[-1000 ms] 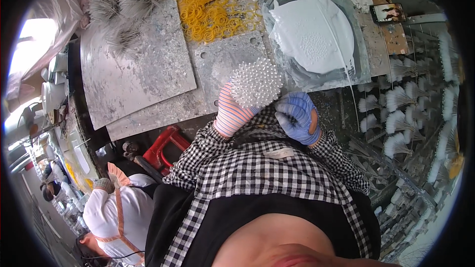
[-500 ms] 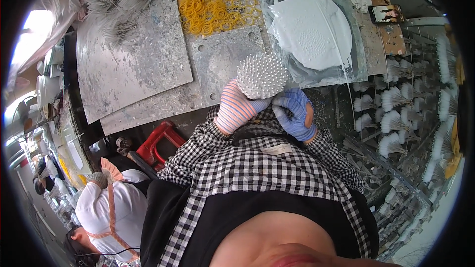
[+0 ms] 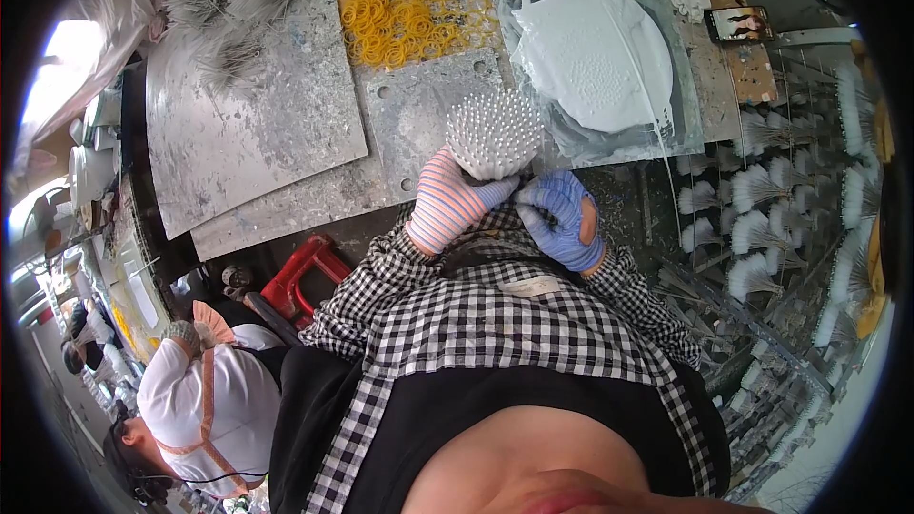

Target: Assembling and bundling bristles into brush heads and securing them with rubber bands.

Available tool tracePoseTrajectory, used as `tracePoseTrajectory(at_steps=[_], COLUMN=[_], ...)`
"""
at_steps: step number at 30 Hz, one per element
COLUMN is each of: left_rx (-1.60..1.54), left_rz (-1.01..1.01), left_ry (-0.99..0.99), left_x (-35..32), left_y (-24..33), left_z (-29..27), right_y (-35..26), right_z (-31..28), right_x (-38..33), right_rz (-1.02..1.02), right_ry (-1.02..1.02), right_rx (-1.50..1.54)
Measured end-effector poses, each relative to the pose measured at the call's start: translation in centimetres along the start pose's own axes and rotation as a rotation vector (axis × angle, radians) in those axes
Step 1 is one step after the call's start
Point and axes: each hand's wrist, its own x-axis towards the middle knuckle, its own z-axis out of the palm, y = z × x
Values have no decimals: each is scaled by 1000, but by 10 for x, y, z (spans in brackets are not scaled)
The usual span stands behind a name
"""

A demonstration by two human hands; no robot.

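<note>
A round bundle of thin wires with white-coated tips (image 3: 495,138) is held up in front of me, its dotted head facing up. My left hand (image 3: 446,200), in a striped pink-and-grey glove, is closed around the bundle beneath its head. At the bundle's lower right is my right hand (image 3: 562,221), in a blue glove with a bare patch at the thumb side. Its fingers are curled together close to the bundle's underside; what they pinch, if anything, is hidden. Beyond them lies a pool of thick white paste (image 3: 605,62), pitted with small dents.
Yellow rubber bands (image 3: 409,14) are heaped on the bench's far side. Loose grey wire bundles (image 3: 243,0) lie far left on a metal sheet (image 3: 267,124). A phone (image 3: 739,25) stands far right. Racks of white-tipped bundles (image 3: 762,190) fill the right. A co-worker (image 3: 214,400) is at lower left.
The wire bundle has shifted slightly left and tilted, showing more of its tips from the side. Both hands moved slightly left with it. The co-worker at lower left has shifted a little.
</note>
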Motion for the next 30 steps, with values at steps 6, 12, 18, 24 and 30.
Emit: tracePoseTrajectory(at_steps=[6,12,18,24,30], left_rx=[-28,-204,705,915,147], left_rz=[-7,42,387,580,290], left_ry=[40,141,185,112,-180], left_x=[-1,2,33,77,108], left_y=[-1,6,62,124,148], left_z=[-3,1,-25,-33,-25], right_y=[0,1,-8,-37,-35], right_z=[-2,-8,-37,-95,-124], right_x=[1,3,21,74,94], right_rz=[-12,-20,-124,-326,-166], right_ry=[4,12,46,111,351], right_rx=[5,-20,-80,-261,33])
